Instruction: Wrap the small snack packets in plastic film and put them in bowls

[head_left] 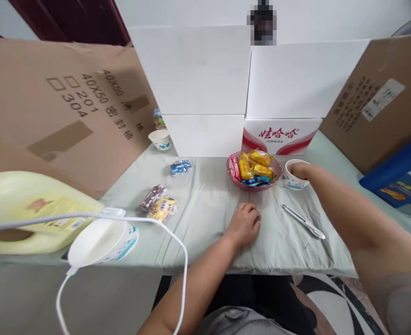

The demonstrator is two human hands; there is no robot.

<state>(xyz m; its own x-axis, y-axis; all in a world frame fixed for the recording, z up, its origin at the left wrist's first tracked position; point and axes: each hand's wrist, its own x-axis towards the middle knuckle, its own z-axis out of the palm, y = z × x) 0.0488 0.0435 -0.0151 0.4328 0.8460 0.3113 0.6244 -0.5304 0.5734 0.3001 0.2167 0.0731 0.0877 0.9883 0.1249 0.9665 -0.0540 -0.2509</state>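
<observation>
My left hand [243,224] rests on the cloth-covered table with its fingers loosely curled in; nothing shows in it. Just beyond it stands a pink glass bowl [256,188] holding several wrapped snacks: yellow packets [246,166], pink packets [234,167] and blue packets [257,181]. Right of the bowl is a white paper cup [296,182] with a blue pattern. My right hand [300,170] reaches down into this cup, so its fingers are hidden by the rim. A silver-white pen [303,222] lies on the cloth below the cup.
Left on the table lie a blue packet [181,167], a dark packet [152,198] and a yellow packet [162,209]. Paper cups stand at back left [161,139] and front left [122,242]. A white cable [170,235] crosses the foreground. Boxes [205,135] wall the back.
</observation>
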